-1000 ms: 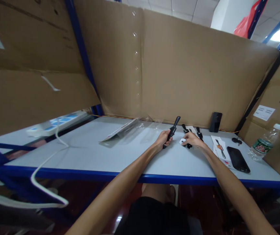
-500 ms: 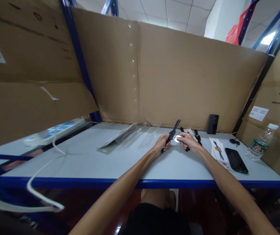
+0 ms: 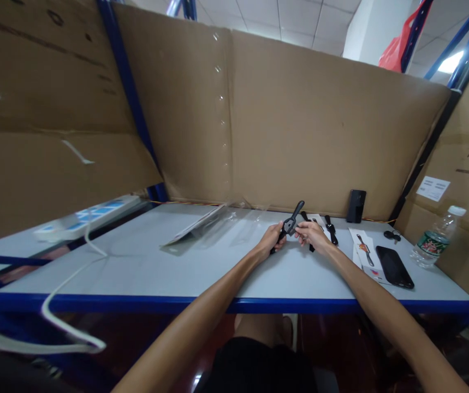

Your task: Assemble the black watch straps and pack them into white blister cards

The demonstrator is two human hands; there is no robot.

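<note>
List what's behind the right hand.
Past the right hand, parts of a black object and a white sheet show, with cardboard farther back; what the hand covers is hidden.

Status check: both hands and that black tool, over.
Left hand: gripping black tool. Right hand: close beside it, grip unclear. Separate black item lies beyond right hand.

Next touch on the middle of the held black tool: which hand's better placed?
Probably the right hand: its fingertips are close beside the middle of the black tool. The left hand is gripping that tool, so looks less free. Can't tell whether the right pinches something small.
</note>
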